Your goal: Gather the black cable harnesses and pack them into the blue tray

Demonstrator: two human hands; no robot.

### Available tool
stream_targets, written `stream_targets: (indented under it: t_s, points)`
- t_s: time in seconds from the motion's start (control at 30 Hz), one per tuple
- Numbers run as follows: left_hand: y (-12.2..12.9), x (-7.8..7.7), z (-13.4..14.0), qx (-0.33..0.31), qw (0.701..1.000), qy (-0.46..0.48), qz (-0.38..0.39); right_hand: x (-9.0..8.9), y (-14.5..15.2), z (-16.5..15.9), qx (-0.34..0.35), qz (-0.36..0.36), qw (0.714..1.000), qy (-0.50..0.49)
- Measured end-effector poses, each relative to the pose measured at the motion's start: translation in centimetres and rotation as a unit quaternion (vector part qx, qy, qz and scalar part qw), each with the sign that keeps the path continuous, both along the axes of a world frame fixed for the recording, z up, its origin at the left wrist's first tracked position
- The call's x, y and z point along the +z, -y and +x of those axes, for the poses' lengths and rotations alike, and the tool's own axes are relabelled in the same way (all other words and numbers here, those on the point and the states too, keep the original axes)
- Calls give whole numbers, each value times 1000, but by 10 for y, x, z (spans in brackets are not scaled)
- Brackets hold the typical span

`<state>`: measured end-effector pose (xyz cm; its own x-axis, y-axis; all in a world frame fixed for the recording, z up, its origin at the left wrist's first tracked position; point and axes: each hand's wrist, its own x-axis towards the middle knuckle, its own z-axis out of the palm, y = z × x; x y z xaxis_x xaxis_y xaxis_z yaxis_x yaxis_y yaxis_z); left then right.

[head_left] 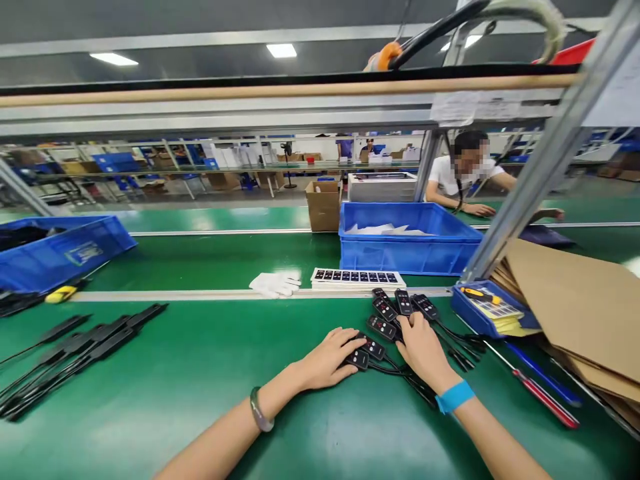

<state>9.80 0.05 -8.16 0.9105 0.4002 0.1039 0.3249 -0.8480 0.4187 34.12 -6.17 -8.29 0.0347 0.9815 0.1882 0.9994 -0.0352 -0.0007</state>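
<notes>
Several small black remote controllers [395, 308] with cables lie fanned out on the green bench in front of me. My left hand [327, 358] rests flat on the bench, its fingers on the nearest controller [358, 359]. My right hand [421, 347], with a blue wristband, lies over the controllers' cables, its fingertips touching the middle ones. Neither hand has lifted anything. A flat sheet of dark button labels [357, 277] sits just behind the controllers.
A blue bin [405, 253] stands behind, another blue bin [55, 250] at far left. White gloves [277, 283], black strips [75, 347] at left, a small blue tray [483, 313], screwdrivers [543, 393] and cardboard sheets [580, 313] at right. A person sits across the bench.
</notes>
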Motion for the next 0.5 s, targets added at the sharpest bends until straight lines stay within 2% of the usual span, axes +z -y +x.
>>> stream_targets:
  t_s: [0.1,0.17,0.27,0.37,0.5]
  points:
    - [6,1,-21,35,999,2,18,0,-6,-16,61,26,998,8]
    - [9,1,-35,70,997,6,20,4,-9,-30,75,53,996,14]
    - [14,2,-53,124,992,34,-2,7,-9,-52,125,80,989,-5]
    - [17,5,-65,142,987,64,-42,-1,-1,-66,201,64,977,-25]
    - [21,6,-69,146,986,57,-54,-16,6,-68,242,59,966,-73]
